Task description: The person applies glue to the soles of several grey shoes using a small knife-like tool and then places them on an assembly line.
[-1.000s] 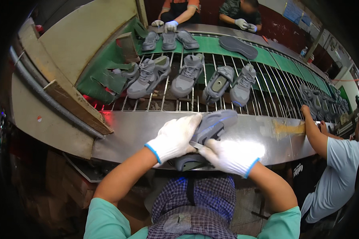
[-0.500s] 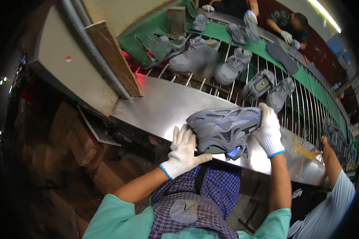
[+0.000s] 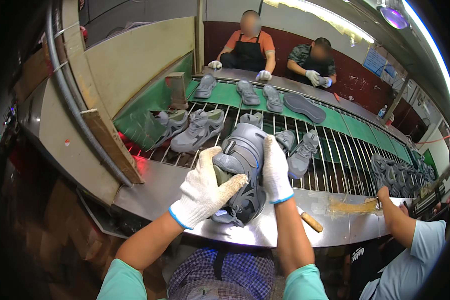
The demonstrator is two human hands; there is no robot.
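A grey sneaker [image 3: 247, 142] is held up between my hands above the metal ledge, its laces hanging toward me. My left hand [image 3: 203, 187], in a white knit glove with a blue cuff, grips the sneaker's left side, the thumb across it. My right hand [image 3: 276, 171], gloved alike, is closed along the opposite side. Just beyond, more grey sneakers lie on the metal rods, among them one on the left [image 3: 200, 130] and one on the right [image 3: 303, 154]. Part of another sneaker [image 3: 251, 119] shows behind the held one.
A wooden-handled tool [image 3: 311, 221] lies on the metal ledge [image 3: 160, 192] right of my forearm. Across the rod conveyor, a green strip [image 3: 342, 120] carries sneakers and a dark sole [image 3: 304, 107]. Two co-workers stand at the far side; another person's arm [image 3: 397, 220] reaches in at right.
My left hand has gone from spread fingers beside the sneaker to gripping it. The sneaker has been turned from lying sideways to pointing away from me. My view has tilted up.
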